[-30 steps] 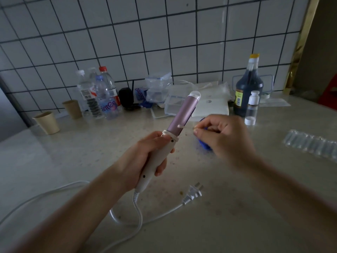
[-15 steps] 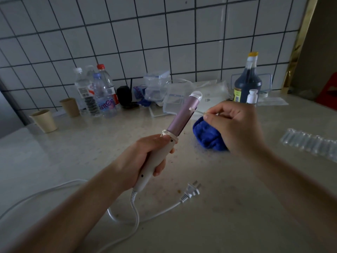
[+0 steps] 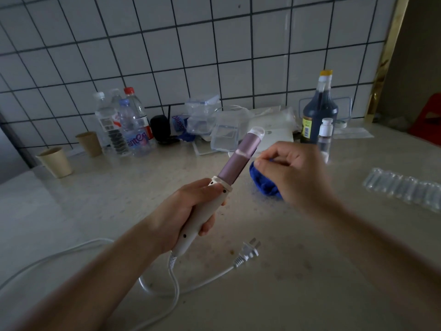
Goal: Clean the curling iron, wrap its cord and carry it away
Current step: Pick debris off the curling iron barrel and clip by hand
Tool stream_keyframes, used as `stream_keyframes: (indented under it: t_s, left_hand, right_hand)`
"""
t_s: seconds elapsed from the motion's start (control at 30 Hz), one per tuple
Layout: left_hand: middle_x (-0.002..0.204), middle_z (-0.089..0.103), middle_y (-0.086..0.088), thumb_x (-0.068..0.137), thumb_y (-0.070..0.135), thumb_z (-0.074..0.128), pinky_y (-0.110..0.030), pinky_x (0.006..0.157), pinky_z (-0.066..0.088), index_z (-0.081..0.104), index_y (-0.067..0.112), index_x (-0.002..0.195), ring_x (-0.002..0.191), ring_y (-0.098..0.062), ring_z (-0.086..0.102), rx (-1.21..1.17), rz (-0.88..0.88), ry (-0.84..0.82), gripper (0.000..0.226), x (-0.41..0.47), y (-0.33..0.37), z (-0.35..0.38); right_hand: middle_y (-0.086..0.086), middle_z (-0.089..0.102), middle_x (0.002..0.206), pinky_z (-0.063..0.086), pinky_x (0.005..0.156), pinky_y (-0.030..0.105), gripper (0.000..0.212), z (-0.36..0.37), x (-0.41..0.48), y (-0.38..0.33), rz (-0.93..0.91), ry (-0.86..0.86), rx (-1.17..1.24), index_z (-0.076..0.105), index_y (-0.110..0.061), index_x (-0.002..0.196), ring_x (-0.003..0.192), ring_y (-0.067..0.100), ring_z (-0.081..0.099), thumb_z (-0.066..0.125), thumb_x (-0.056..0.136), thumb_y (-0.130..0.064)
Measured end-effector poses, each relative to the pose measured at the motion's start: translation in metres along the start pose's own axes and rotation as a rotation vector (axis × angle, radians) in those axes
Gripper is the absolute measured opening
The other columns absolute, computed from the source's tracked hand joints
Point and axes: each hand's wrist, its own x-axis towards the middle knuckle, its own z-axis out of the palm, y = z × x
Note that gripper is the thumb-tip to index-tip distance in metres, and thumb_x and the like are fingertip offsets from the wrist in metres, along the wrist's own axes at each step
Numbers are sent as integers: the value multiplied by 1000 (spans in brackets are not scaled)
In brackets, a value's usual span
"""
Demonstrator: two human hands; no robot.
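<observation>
My left hand [image 3: 191,206] grips the curling iron [image 3: 235,167] by its white handle, barrel tilted up over the middle of the desk [image 3: 310,271]. My right hand [image 3: 293,173] pinches a cotton swab [image 3: 241,153], and its tip has climbed from near the collar to the upper barrel, so I judge cleaning is under way. The cord [image 3: 174,278] and plug [image 3: 248,253] lie loose toward the near edge, unwrapped. Water bottles [image 3: 133,130] crowd the far edge.

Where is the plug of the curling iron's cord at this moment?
In the head view the plug lies on the counter, below centre, just right of the left hand that grips the curling iron.
</observation>
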Motion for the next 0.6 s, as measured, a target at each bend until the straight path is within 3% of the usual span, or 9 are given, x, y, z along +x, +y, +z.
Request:
stream_keyframes:
  t_s: [0.1,0.17,0.27,0.37,0.47,0.6]
  left_hand:
    - [58,61,4,86,33,55,-32,51,36,59,-3,104,47,-20,45,-1,-8,13,40,1,1,1]
    - [59,60,2,87,35,56,-34,51,37,60,-3,104,48,-21,45,28,-12,17,42,1,0,1]
    - [60,56,-4,87,37,57,-36,51,36,59,-9,107,48,-22,45,35,-13,31,50,1,-1,0]
    - [58,57,-2,87,36,57,-36,51,35,59,-8,106,47,-22,45,42,-11,42,48,1,-1,-1]
    - [58,55,-6,87,36,57,-38,53,33,58,-9,106,48,-25,43,49,-19,47,49,2,-1,-2]
    - [61,59,0,89,39,57,-34,51,38,61,-4,104,49,-23,46,81,-3,18,46,2,-2,-1]
  right_hand:
    - [5,70,58,45,45,37,19,3,-3,0,0,-42,-19,75,-23,75,48,26,60,75,91,-12]
    - [2,71,60,46,50,31,21,-6,5,1,5,62,-41,74,-27,72,49,17,59,76,89,-14]
    - [6,70,61,47,53,33,15,-16,14,2,23,162,-31,75,-22,74,52,21,60,76,88,-17]
    - [7,69,59,48,48,36,19,-4,3,2,7,28,-15,75,-22,74,52,30,61,75,90,-13]
    - [11,65,56,40,42,30,20,7,-7,2,28,-94,17,74,-23,75,41,22,48,75,92,-13]
    - [5,71,60,47,50,27,17,-8,8,3,13,93,-45,75,-22,73,57,29,63,76,88,-14]
